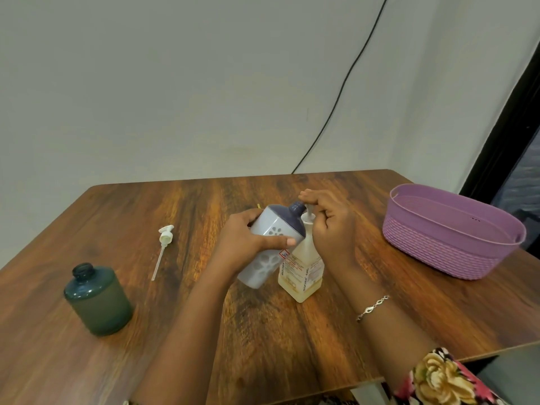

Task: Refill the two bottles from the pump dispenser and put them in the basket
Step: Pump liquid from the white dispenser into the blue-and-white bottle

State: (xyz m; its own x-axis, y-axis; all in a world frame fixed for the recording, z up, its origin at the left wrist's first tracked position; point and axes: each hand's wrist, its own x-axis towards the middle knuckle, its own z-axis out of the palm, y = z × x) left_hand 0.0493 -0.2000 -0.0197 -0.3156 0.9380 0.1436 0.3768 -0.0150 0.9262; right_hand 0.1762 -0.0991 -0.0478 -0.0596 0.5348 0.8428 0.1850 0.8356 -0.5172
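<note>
Across the brown wooden table (pixel 292 331): purple ribbed plastic basket (pixel 432 252) at the right edge. Dark teal round bottle (pixel 98 302) stands uncapped near the front-left edge. Mid-table, left hand (pixel 242 238) wraps the tilted pale grey bottle with navy top (pixel 274 226), its neck at the spout of the clear square pump dispenser (pixel 302 267). Right hand (pixel 330 226) is curled over the pump head. Looks like filling bottle one. Next: steady presses, neck under spout. Loose white pump cap (pixel 165 238) lies left of centre.
</note>
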